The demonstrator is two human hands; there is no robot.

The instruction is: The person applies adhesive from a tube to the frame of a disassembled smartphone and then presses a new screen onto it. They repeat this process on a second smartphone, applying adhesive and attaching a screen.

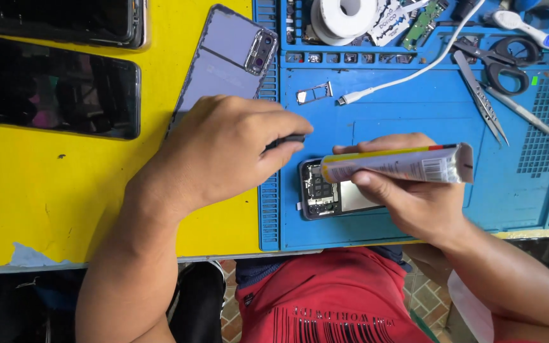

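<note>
Head view shows the right hand (pixel 414 197) wrapped around a glue tube (pixel 395 164), its nozzle end held over the opened phone (pixel 325 190) lying on the blue mat (pixel 414 114) near the worktop's front edge. The left hand (pixel 223 149) is curled, pinching a thin dark tool (pixel 287 140) just beside the tube's tip. The likely risk: too firm a squeeze could send adhesive onto the exposed circuit board instead of the frame. The phone rests loose, so a nudge from either hand could slide it. The purple back cover (pixel 223 60) and the small metal tray (pixel 314 93) lie unsecured nearby, and a sweeping wrist could knock them.
</note>
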